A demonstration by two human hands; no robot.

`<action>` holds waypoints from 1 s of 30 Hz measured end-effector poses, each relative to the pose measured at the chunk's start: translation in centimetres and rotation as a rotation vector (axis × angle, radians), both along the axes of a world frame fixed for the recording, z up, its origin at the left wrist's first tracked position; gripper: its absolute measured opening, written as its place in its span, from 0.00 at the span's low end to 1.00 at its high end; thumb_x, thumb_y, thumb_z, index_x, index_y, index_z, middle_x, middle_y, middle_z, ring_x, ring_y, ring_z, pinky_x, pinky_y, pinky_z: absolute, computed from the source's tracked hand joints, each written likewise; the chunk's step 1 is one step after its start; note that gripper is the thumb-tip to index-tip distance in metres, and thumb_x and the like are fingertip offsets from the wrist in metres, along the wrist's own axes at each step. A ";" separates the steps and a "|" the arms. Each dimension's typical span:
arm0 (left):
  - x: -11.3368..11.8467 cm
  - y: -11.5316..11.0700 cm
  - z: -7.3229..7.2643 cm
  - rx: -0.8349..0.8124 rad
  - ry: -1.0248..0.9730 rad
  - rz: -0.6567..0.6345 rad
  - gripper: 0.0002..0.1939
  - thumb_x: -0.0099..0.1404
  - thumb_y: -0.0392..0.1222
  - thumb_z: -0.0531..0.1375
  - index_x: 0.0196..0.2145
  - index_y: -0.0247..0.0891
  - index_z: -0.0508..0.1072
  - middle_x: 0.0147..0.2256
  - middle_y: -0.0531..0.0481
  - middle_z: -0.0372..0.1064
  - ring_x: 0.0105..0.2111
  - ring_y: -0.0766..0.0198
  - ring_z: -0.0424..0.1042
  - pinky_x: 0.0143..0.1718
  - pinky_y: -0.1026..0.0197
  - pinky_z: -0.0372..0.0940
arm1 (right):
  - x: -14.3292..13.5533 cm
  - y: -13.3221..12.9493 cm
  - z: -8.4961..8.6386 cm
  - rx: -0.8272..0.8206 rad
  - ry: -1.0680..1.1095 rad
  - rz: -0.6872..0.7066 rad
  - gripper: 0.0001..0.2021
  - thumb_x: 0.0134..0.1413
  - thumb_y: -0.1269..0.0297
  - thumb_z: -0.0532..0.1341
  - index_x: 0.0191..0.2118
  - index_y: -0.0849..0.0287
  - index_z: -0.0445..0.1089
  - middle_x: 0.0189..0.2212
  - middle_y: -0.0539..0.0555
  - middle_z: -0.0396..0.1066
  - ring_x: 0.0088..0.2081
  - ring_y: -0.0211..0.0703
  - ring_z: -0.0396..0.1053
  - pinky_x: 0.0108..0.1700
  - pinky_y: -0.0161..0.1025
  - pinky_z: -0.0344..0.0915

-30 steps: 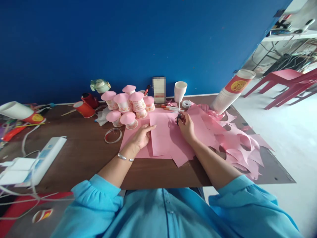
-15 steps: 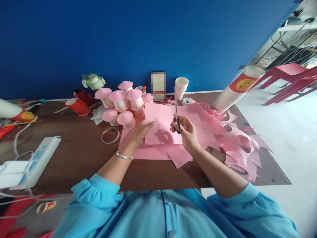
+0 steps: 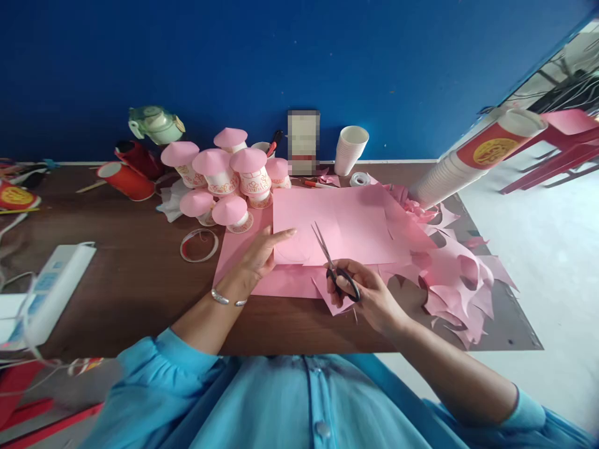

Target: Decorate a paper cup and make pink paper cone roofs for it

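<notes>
My left hand (image 3: 267, 251) grips the left edge of a pink paper sheet (image 3: 350, 218), thumb on top and fingers beneath. A faint curved line shows on the sheet near its lower left corner. In my right hand (image 3: 362, 288) is a pair of scissors (image 3: 331, 267) with black handles. Their blades are slightly parted and point up and left over the sheet's lower part. Under it lies a larger pink sheet (image 3: 266, 284), along with a small pink paper piece (image 3: 334, 304) at the front.
Paper cups with pink cone tops (image 3: 219, 171) stand left of the sheet. Cut pink scraps (image 3: 461, 274) cover the right side, beside a leaning cup stack (image 3: 449, 171). Behind are another cup stack (image 3: 350, 149), tape roll (image 3: 360, 179) and phone (image 3: 304, 143). A power strip (image 3: 58, 293) lies left.
The scissors have come down toward me and tilted left, with their blades now clearly parted. My left hand still holds the sheet's edge. The camera view has shifted slightly.
</notes>
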State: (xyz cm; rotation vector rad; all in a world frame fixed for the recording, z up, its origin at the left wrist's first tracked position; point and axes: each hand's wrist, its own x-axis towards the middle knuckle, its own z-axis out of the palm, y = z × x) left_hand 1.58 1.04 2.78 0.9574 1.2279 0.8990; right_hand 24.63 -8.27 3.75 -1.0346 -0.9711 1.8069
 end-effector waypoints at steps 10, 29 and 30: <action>1.2 -0.6 0.1 -0.206 -0.141 0.058 0.24 0.43 0.47 0.79 0.39 0.39 0.82 0.46 0.43 0.83 0.57 0.44 0.75 0.61 0.47 0.67 | 0.7 -3.6 -0.1 -0.151 -0.103 0.004 0.26 0.55 0.42 0.71 0.45 0.61 0.73 0.31 0.52 0.74 0.26 0.36 0.71 0.30 0.35 0.65; 0.8 -0.3 -0.5 -0.164 -0.177 0.019 0.29 0.44 0.48 0.79 0.43 0.35 0.81 0.46 0.41 0.82 0.49 0.46 0.79 0.53 0.49 0.70 | -0.3 -0.9 -0.4 -0.111 -0.113 0.021 0.20 0.61 0.44 0.68 0.40 0.59 0.71 0.29 0.49 0.72 0.26 0.34 0.71 0.28 0.32 0.67; 0.8 -0.3 -0.6 -0.152 -0.182 0.017 0.28 0.44 0.47 0.79 0.43 0.36 0.81 0.46 0.41 0.82 0.50 0.46 0.79 0.53 0.49 0.70 | -0.4 -0.8 -0.4 -0.109 -0.116 0.020 0.21 0.60 0.44 0.68 0.40 0.59 0.71 0.29 0.49 0.72 0.26 0.34 0.71 0.27 0.32 0.67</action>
